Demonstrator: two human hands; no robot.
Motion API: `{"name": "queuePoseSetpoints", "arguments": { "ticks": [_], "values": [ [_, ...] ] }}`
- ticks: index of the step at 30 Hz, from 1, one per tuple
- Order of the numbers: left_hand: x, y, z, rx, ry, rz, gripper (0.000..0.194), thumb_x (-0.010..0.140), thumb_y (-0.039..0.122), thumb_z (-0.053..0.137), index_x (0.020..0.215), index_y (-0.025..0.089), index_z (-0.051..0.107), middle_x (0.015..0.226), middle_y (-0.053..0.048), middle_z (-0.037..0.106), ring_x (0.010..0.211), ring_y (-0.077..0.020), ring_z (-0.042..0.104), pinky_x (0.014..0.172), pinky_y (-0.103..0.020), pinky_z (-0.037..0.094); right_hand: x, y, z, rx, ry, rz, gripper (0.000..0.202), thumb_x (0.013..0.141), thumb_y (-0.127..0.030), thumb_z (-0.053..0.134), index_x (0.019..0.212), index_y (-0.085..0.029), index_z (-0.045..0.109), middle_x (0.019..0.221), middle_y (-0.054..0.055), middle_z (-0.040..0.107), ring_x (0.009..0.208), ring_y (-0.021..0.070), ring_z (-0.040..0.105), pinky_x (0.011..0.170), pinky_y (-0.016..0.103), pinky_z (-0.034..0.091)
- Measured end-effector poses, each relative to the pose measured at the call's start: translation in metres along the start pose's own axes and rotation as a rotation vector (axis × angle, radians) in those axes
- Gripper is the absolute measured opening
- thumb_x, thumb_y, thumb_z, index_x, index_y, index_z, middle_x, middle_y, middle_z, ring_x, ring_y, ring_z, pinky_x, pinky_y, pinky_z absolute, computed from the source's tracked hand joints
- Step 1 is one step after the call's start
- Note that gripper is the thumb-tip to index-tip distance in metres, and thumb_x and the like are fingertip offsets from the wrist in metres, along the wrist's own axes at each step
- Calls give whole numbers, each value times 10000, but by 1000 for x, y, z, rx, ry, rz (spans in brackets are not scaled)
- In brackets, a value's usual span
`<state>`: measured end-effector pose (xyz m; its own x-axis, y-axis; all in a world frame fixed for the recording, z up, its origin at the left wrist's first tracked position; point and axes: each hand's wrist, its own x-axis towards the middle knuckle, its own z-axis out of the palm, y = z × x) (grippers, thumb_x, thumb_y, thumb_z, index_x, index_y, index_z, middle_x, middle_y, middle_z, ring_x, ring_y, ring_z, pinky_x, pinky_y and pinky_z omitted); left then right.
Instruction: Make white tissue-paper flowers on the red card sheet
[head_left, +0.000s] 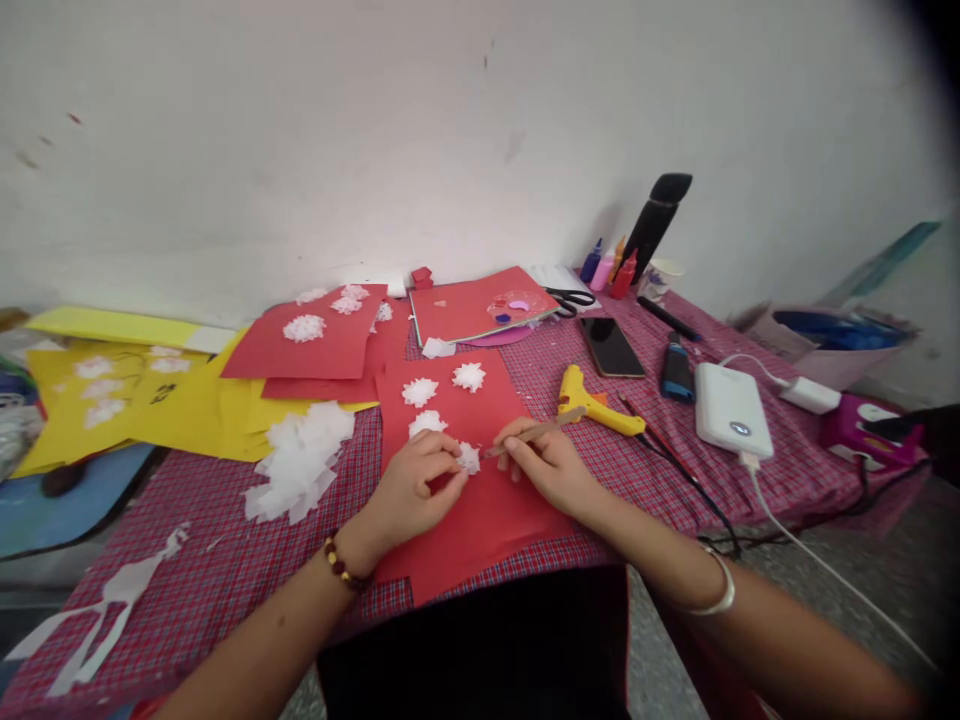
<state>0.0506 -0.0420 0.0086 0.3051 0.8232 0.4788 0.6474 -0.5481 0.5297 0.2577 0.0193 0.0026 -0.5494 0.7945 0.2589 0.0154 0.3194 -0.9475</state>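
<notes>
A red sheet [487, 520] lies at the table's front edge with several white paper tufts on it. My right hand [544, 460] is closed on a thin brown stick [551, 424], whose lower tip is beside the lowest right tuft [469, 458]. On the left of that same tuft is my left hand [420, 480], its fingers bent and the fingertips at the tuft's edge. Whether they pinch a bit of paper is too small to tell. A loose pile of white paper squares [304, 460] lies left of the sheet.
To the right are a yellow glue gun [592, 405] with its cord, a phone [611, 347] and a white power bank [731, 410]. Scissors [570, 300] and small paint bottles [624, 275] stand or lie behind. More red sheets [300, 350] and yellow sheets [195, 405] are at left.
</notes>
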Motion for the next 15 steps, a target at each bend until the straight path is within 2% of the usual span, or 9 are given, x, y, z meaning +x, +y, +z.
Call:
{"name": "queuePoseSetpoints", "arguments": {
  "ticks": [2,4,6,9,12,15],
  "values": [
    [1,-1,-1,-24,52,-59,91,863,156,557,787,180,601,891,-52,637,863,-163,593,799,-323,489,-1,0,0,4,2,-7,195,932,-258,452,865,-153,602,686,7,588,507,96,528,509,225,428],
    [2,-1,-1,-26,48,-123,49,875,188,556,900,185,599,922,-53,642,877,-168,597,811,-335,496,-1,-1,0,4,1,-12,188,930,-248,450,866,-157,601,689,4,585,512,94,529,512,223,428],
    [2,-1,-1,-3,-6,-150,188,876,233,572,1060,193,574,1030,-71,639,947,-185,595,854,-364,498,0,-2,-1,2,5,-17,187,926,-240,447,849,-159,597,687,1,577,513,93,528,513,222,427],
    [1,1,0,81,-62,-98,372,855,271,609,1205,191,509,1171,-107,599,1080,-227,554,939,-420,466,1,-4,-1,-6,15,-33,195,922,-237,443,820,-158,589,693,3,575,513,91,529,514,223,426],
    [-1,5,-2,197,32,-45,278,854,240,594,1119,182,536,1092,-102,612,1050,-236,550,933,-429,455,2,-3,-1,-19,25,-47,201,924,-239,438,822,-158,591,693,5,579,509,90,528,511,225,427],
    [-1,4,-2,237,134,-114,92,877,224,545,958,181,555,933,-70,616,918,-208,574,846,-383,480,1,-2,-1,-25,30,-40,179,922,-235,450,851,-160,596,697,6,587,517,92,533,508,223,428]
  ]
}}
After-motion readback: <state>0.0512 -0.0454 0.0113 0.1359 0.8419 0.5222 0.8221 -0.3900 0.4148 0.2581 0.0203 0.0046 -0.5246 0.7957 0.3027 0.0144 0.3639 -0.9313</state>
